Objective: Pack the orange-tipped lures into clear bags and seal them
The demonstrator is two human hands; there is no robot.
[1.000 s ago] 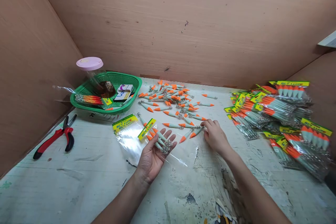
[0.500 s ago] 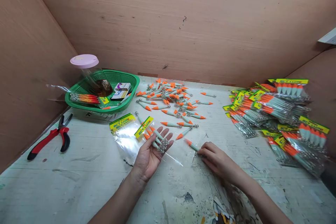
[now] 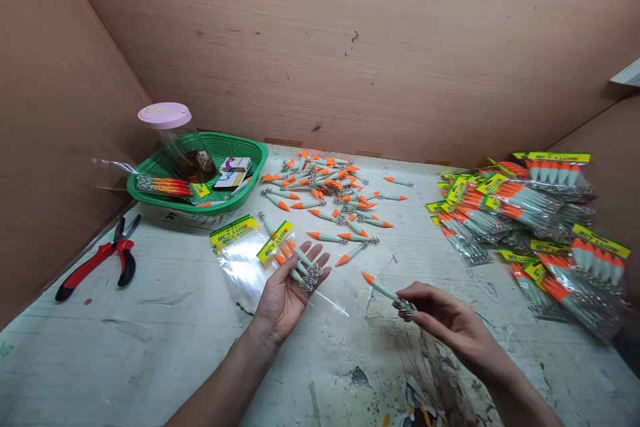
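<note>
Pinching a single lure point(image 3: 383, 288) by its metal hook end, the person's right hand point(image 3: 445, 320) holds it just above the bench point(image 3: 150, 347), thumb and fingers closed on it, the orange tip pointing up and away toward the left hand point(image 3: 285, 297). The left hand lies palm up with its fingers spread and open. A bunch of lures point(image 3: 300, 263) rests across the fingers along with a clear packet point(image 3: 274, 240) with a yellow header card. Whether those lures are inside the packet or on top of it cannot be told. The two hands are apart, with bare bench between them.

Just beyond the left hand's fingertips lies a spare packet point(image 3: 235, 235), flat and see-through. Farther out, ahead of both hands, a loose heap of lures point(image 3: 325, 190) is scattered on the bench, pale bodies with orange tips, a few strays lying nearer the hands. Well to the right of the right hand sits a pile of filled packets point(image 3: 525, 213). Beyond and to the left of the left hand stands a green basket point(image 3: 220, 141), with a jar under a pink lid point(image 3: 164, 115) leaning in it. Red-handled pliers point(image 3: 100, 260) lie well off to the left hand's left, by the plywood wall point(image 3: 60, 147).
</note>
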